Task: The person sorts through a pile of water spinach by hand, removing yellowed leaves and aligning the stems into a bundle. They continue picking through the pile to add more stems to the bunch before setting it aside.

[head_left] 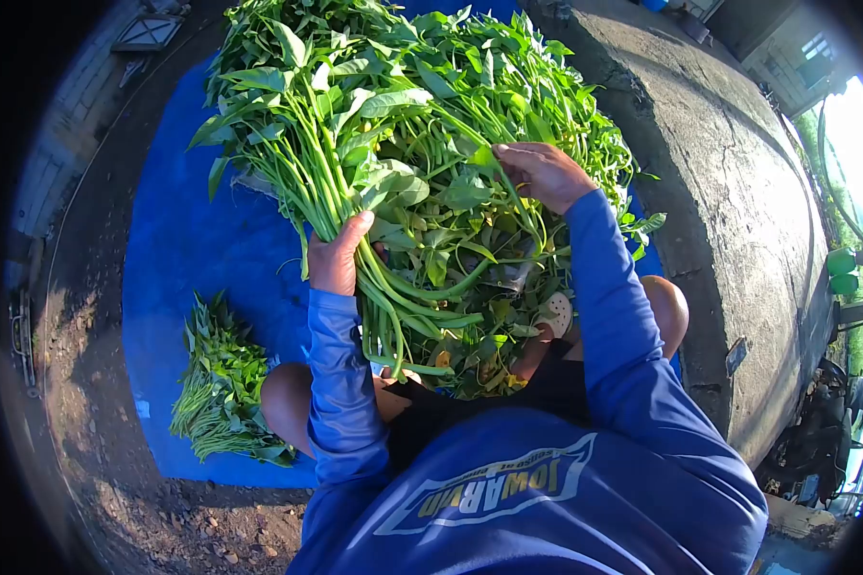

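Observation:
My left hand (338, 257) is closed around a bunch of water spinach (318, 182), its long green stems hanging below the fist and its leaves fanning out above. To the right, my right hand (545, 174) is closed with thumb and fingers on a water spinach stem (465, 129); the fingertips are partly hidden by leaves. Behind and between both hands rises a large heap of loose water spinach (508, 72). Some leaves low in the heap, near my feet, look yellow.
A blue tarp (197, 249) lies under the greens. Another pile of water spinach (225, 383) rests on it at the left, beside my knee. A raised concrete slab (729, 182) borders the right side, and bare soil (86, 412) runs along the left.

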The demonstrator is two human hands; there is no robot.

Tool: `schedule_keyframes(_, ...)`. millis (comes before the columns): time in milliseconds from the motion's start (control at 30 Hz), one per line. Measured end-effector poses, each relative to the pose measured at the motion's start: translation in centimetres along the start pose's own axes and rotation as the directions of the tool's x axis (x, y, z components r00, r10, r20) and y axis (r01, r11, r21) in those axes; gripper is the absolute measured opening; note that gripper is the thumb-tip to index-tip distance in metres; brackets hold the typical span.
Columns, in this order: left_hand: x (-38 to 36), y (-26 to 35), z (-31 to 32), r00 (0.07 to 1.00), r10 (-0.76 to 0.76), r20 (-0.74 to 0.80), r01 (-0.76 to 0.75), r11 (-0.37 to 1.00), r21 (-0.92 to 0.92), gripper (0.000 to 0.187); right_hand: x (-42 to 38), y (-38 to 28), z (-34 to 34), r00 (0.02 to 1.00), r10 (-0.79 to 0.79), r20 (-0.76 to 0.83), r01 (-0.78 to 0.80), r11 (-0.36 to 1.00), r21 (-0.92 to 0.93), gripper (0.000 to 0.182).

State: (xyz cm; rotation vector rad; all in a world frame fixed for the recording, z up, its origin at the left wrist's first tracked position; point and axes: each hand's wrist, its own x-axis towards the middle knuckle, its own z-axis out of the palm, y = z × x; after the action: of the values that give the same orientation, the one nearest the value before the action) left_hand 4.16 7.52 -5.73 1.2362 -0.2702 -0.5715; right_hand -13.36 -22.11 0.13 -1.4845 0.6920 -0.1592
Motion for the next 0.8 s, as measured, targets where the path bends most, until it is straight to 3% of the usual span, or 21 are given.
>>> schedule_keyframes(67,0.1,0.1,-0.1,1.000,0.015,0.000,-0.015,1.000,0.009,0.037,0.9,-0.2,-0.4,0.982,0.080,0.172,-0.122,0.962,0.245,0.035)
schedule_keyframes(167,-0.1,0.4,-0.2,1.000,-0.008,-0.015,0.008,1.000,0.002,0.038,0.4,-0.9,-0.1,0.935,0.073,0.348,-0.205,0.910,0.359,0.033)
schedule_keyframes(433,0.2,0.0,-0.7,0.997,0.075,0.016,-0.075,0.997,0.035,0.034,-0.1,-0.4,2.5,0.962,0.098,0.254,-0.181,0.926,0.332,0.015)
schedule_keyframes(500,-1.2,1.3,0.1,0.999,-0.042,0.011,0.042,0.997,-0.063,0.032,-1.5,-1.3,3.4,0.985,0.009,0.171,-0.055,0.963,0.265,0.015)
schedule_keyframes(567,-1.5,1.9,0.7,0.999,-0.050,-0.015,0.050,0.999,0.002,0.032,-3.0,-1.9,3.8,0.985,-0.114,0.128,0.084,0.973,0.217,0.019)
schedule_keyframes(633,-1.6,1.8,1.0,0.998,-0.064,-0.013,0.064,0.997,-0.031,0.031,-4.1,-2.4,4.3,0.979,-0.199,-0.052,0.202,0.977,0.070,0.033)
schedule_keyframes(700,-1.4,1.7,1.6,0.997,-0.075,0.006,0.075,0.996,-0.055,0.030,-4.7,-3.7,4.7,0.917,-0.327,-0.228,0.320,0.945,-0.069,0.040)
schedule_keyframes(800,-0.9,1.2,2.6,0.996,-0.068,0.049,0.072,0.994,-0.084,0.033,-4.8,-5.1,4.6,0.770,-0.485,-0.415,0.342,0.862,-0.374,0.042)
